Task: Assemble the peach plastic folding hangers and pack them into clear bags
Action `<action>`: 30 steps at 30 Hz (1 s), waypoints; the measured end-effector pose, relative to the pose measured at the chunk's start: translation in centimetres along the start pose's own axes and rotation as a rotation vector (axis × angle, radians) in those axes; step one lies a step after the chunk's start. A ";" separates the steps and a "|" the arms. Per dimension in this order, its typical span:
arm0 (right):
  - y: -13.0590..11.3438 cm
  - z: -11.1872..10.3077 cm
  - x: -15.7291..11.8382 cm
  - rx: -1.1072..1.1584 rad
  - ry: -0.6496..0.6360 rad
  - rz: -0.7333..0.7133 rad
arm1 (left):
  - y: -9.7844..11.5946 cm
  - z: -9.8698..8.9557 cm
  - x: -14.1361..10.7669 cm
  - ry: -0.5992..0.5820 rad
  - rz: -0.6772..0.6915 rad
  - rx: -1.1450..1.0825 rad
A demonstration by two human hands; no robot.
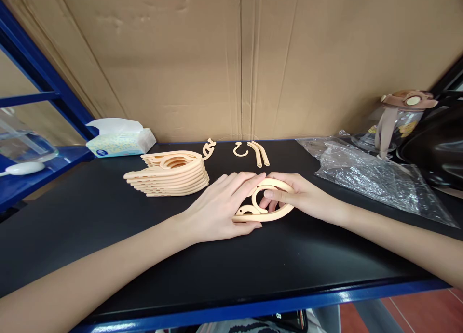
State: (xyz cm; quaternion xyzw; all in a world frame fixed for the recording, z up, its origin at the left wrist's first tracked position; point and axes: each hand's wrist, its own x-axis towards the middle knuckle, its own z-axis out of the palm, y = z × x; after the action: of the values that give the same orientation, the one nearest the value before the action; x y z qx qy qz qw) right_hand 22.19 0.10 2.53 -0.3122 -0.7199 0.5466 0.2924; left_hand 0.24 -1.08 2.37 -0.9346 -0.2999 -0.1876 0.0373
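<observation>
Both hands grip one cream plastic folding hanger (267, 217), folded into a loop just above the black tabletop. My left hand (224, 207) wraps its left end, fingers over the far arm and thumb along the near side. My right hand (300, 195) closes on the rounded right end, with the thumb inside the loop and other fingers partly hidden behind. The hanger's curved hook lies within the loop. Left of my left hand rests a neat stack of folded hangers (173, 176). Behind the hands lie a loose hook (240, 151) and two curved arms (258, 153).
Another small cream piece (209, 149) lies behind the stack. A tissue pack (121, 139) stands at the back left. Clear plastic bags (376, 176) and a drink bottle (401, 121) occupy the right side. Cardboard (173, 68) walls the back; a blue edge (253, 313) runs along the front.
</observation>
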 end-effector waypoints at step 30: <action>0.8 -0.9 0.6 0.096 0.123 0.054 | -7.3 -13.2 -3.3 0.254 -0.662 -0.100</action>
State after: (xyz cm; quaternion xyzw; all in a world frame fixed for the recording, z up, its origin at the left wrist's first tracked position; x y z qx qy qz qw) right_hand 22.61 1.24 2.04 -0.3499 -0.6650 0.5679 0.3359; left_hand -10.76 0.64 13.07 -0.7568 -0.5696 -0.3188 -0.0344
